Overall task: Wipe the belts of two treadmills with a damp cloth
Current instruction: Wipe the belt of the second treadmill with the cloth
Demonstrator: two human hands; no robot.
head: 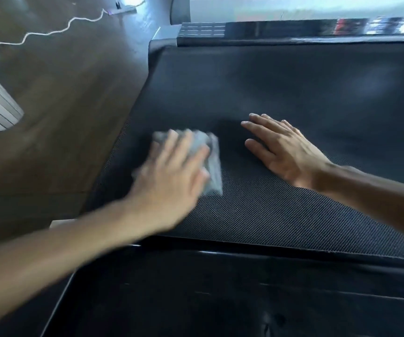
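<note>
A white cable (40, 33) snakes over the dark brown floor (57, 122) to a power strip (123, 9).

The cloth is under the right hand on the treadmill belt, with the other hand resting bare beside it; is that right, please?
No: the head view shows the cloth under the left hand on the treadmill belt; the right hand rests bare beside it.
</note>
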